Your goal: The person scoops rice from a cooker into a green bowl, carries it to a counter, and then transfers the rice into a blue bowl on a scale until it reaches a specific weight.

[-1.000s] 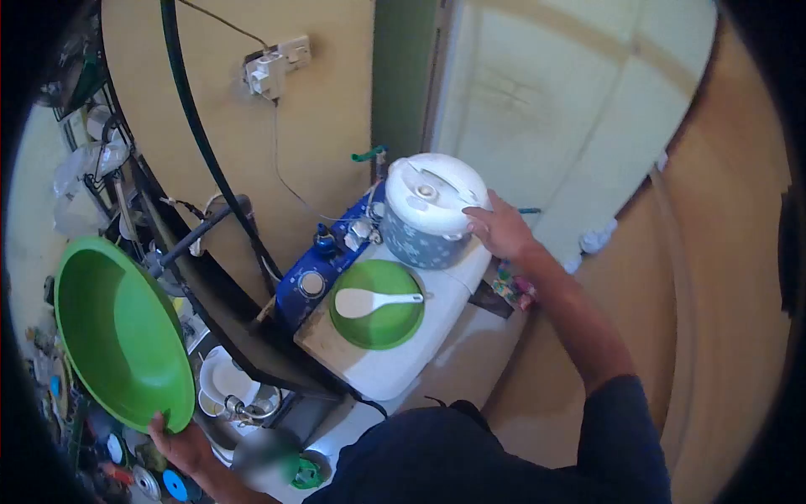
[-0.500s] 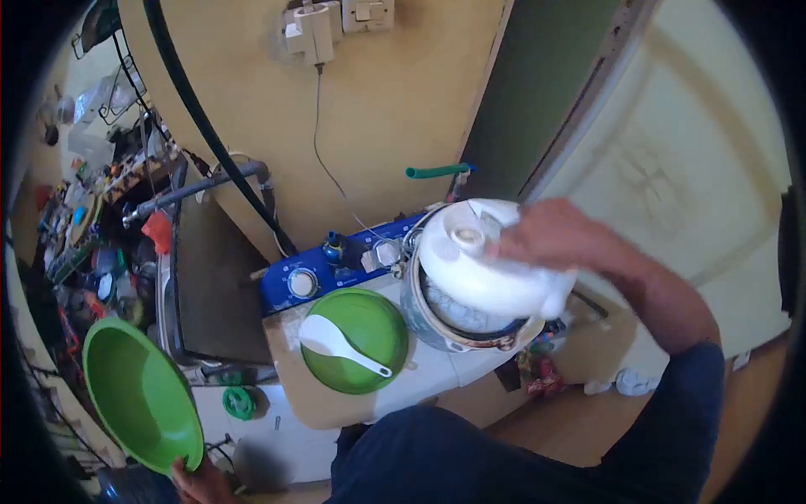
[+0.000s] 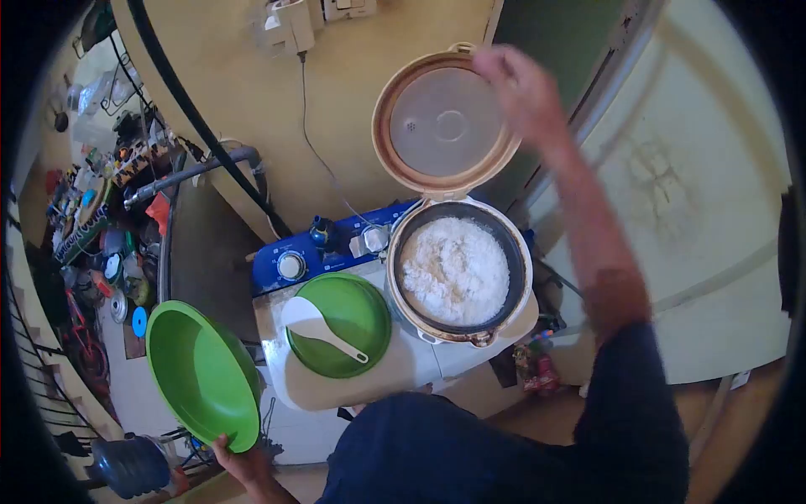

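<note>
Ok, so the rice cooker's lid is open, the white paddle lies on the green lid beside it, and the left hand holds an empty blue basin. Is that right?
Not quite: the basin in the left hand is green, not blue, as the head view shows. The rest can stand.

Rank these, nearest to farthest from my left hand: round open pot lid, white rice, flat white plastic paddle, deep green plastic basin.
1. Green basin, held in your left hand.
2. White paddle, to its right.
3. White rice, farther right.
4. Open lid, beyond the rice.
</note>
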Tool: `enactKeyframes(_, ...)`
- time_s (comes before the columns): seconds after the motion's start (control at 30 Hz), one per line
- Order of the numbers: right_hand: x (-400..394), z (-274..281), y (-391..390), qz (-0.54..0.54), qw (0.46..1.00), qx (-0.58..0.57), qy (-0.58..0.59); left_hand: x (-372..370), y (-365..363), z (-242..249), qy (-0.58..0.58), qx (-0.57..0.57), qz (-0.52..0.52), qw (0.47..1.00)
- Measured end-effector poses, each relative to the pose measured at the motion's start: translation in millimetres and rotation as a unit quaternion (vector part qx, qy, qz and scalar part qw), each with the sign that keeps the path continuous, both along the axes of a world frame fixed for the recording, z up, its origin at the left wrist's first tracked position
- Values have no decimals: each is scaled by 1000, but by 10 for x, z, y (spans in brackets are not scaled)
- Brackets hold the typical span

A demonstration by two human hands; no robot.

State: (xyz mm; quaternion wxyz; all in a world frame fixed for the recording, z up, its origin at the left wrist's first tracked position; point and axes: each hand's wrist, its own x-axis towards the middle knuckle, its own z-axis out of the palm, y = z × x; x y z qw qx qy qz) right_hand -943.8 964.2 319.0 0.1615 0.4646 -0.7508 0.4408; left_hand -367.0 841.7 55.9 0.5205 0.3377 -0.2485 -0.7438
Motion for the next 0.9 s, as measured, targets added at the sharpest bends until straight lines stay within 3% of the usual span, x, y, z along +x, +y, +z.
enactKeyframes(0.03, 381, -371, 27, 106, 990, -72, -51, 87, -48, -92, 11, 9, -4, 1000)
enactKeyframes(0.07, 1035, -604, 71, 53, 998, 43, -4, 163, -119, -181, 22, 16, -10, 1000)
enactKeyframes(0.1, 1411, -950, -40, 248, 953, 49, -170, 238, -202, -269, 23, 12, -16, 1000)
enactKeyframes(0.13, 1765, -1489, -161, 249, 952, 169, -62, 319, -288, -350, 55, -5, -72, 996)
enactKeyframes(0.2, 2485, -2213, -374, 284, 923, 249, -71, 291, -350, -230, 86, -26, -136, 987)
enactKeyframes(0.27, 2812, -2775, -561, 220, 928, 300, -2, 6, -248, 180, -66, 35, -8, 997)
enactKeyframes(0.33, 2924, -3159, -735, 193, 940, 281, 11, 90, -378, 67, -18, 11, -56, 998)
enactKeyframes(0.4, 3040, -3256, -767, 158, 957, 242, 41, 170, -465, -40, 26, -8, -131, 991)
enactKeyframes(0.63, 3105, -3185, -743, 115, 964, 238, 38, -75, -412, -128, 44, -9, -181, 982)
enactKeyframes(0.7, 3018, -3256, -758, 126, 926, 356, 11, -178, -365, -162, 42, -3, -176, 984)
enactKeyframes(0.83, 2761, -3145, -448, 152, 910, 384, 51, -453, -255, -265, 24, -51, -209, 976)
enactKeyframes(0.9, 2701, -2762, -91, 168, 964, 204, -22, -634, -189, -374, 54, -64, -221, 972)
